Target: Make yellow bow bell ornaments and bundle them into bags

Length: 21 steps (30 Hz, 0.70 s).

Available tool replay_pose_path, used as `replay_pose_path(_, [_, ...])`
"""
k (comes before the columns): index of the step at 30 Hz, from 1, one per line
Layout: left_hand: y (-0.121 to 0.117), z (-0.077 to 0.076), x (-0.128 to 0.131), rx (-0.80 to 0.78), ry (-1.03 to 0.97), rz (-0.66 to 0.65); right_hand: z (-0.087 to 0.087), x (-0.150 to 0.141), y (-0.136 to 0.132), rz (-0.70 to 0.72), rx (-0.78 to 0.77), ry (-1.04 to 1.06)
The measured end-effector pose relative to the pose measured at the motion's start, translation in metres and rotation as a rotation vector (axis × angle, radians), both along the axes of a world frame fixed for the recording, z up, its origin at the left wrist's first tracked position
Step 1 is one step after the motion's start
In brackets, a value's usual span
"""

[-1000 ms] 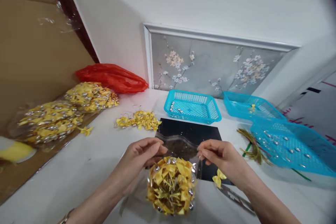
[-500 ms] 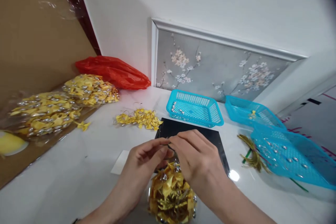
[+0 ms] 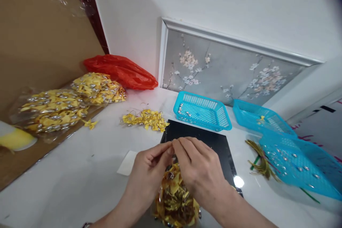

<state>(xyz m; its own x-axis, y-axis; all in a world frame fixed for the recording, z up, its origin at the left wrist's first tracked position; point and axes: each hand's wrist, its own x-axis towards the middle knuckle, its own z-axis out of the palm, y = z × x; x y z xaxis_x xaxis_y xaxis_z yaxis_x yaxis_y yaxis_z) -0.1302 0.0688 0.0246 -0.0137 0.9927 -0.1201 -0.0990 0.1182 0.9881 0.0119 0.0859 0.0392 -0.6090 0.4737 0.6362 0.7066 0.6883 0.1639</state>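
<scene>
Both hands meet just above a round cluster of gold ribbon flowers with silver beads (image 3: 175, 199), over the near side of a black board (image 3: 197, 131). My left hand (image 3: 149, 167) is closed, thumb and forefinger pinched at the top of the cluster. Its fingertips touch those of my right hand (image 3: 200, 167), which is also closed, its fingers bent downward. What the fingertips grip is hidden behind them. Left of the board lies a small heap of yellow ribbon flowers (image 3: 152, 119), and a white card (image 3: 127, 163) sits beside my left hand.
Blue baskets (image 3: 227, 114) stand at the back and right, some with silver beads. A bundle of gold strands (image 3: 262, 162) lies by the right ones. Bagged yellow flowers (image 3: 56, 110), a red plastic bag (image 3: 123, 73) and a yellow-and-white roll (image 3: 16, 137) are at left.
The view has shifted slightly, so the surroundings sit further right. My fingertips have drawn closer together above the cluster, and my left fingers are more tightly pinched.
</scene>
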Motion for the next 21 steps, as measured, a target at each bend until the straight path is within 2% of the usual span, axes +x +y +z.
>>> replay_pose_path(5, [0.003,-0.001,0.001,-0.007,-0.013,0.012,-0.004,-0.001,0.006,-0.025,0.079,-0.094])
replay_pose_path(8, [0.003,-0.005,0.001,-0.022,-0.043,0.025,-0.005,0.0,0.011,-0.002,0.035,-0.083])
replay_pose_path(10, [0.002,-0.006,0.003,-0.035,-0.076,0.03,-0.005,0.002,0.014,0.025,-0.023,0.014])
replay_pose_path(13, [0.0,-0.005,0.006,-0.057,-0.138,0.037,-0.007,0.002,0.015,0.069,-0.209,0.264])
replay_pose_path(16, [-0.001,-0.003,0.009,-0.086,-0.209,0.069,-0.009,0.002,0.017,0.079,-0.594,0.709])
replay_pose_path(18, [-0.002,-0.002,0.009,-0.105,-0.26,0.111,-0.01,0.004,0.021,0.068,-0.787,0.993])
replay_pose_path(21, [-0.001,-0.002,0.008,-0.127,-0.346,0.178,-0.012,0.019,0.031,0.054,-0.855,1.257])
